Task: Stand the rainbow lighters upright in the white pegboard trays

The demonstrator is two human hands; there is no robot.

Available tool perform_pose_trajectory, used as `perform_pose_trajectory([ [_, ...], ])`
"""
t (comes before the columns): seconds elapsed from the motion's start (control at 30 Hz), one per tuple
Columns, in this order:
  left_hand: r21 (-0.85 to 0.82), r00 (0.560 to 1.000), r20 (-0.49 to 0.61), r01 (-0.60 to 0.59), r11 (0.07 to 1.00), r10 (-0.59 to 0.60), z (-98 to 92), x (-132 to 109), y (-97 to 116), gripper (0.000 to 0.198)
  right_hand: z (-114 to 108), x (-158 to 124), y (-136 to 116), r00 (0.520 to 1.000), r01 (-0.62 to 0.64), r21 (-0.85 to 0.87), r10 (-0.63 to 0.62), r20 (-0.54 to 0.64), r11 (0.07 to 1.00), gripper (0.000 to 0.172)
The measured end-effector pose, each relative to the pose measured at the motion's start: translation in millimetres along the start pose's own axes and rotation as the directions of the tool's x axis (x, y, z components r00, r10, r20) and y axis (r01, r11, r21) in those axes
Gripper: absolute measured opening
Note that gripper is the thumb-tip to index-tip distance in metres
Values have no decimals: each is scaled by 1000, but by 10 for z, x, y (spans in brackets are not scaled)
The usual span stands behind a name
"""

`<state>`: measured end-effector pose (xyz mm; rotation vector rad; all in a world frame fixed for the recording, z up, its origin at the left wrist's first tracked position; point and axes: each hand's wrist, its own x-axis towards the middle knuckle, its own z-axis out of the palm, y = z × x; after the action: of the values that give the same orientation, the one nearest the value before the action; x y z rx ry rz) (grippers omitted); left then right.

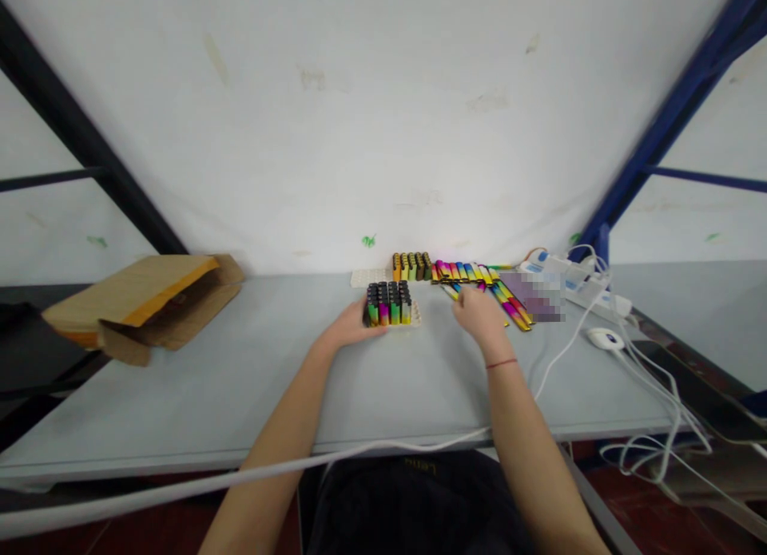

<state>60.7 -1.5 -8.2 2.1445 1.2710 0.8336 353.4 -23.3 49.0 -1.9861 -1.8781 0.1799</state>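
Colourful lighters with black tops (pixel 389 293) stand upright in rows in a white tray (pixel 416 314), filling its left part. My left hand (pixel 351 326) grips the left side of this tray, thumb along its near edge. My right hand (pixel 479 311) is over the near side of a pile of loose lighters (pixel 512 303), fingers curled closed; what they hold, if anything, is hidden. Behind the tray stands a block of upright yellow-topped lighters (pixel 411 266), and beside it a row of multicoloured lighters (pixel 461 271) lies on the table.
Another white holed tray (pixel 368 278) lies against the wall. An open brown cardboard box (pixel 137 299) sits at the left. On the right are a white power strip (pixel 575 279), a white plug-like device (pixel 605 339) and tangled cables. A white cable (pixel 240 477) crosses the table's front edge.
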Motion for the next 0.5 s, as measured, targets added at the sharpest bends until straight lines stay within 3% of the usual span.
perform_pose_trajectory([
  [0.1,30,1000,5,18,999,-19,-2,-7,8,78,-151,-15,338,964,-71,-127,101,248,989,16],
  [0.23,20,999,-1,34,999,-34,-7,-16,22,85,-150,-101,577,934,-53,-164,107,342,985,16],
  [0.4,31,999,-6,35,999,-34,-7,-19,9,93,-66,-162,421,942,-7,-163,61,330,987,36],
  [0.5,34,999,-13,31,999,-31,-5,-18,-7,93,-30,-156,273,930,51,-169,15,367,984,32],
])
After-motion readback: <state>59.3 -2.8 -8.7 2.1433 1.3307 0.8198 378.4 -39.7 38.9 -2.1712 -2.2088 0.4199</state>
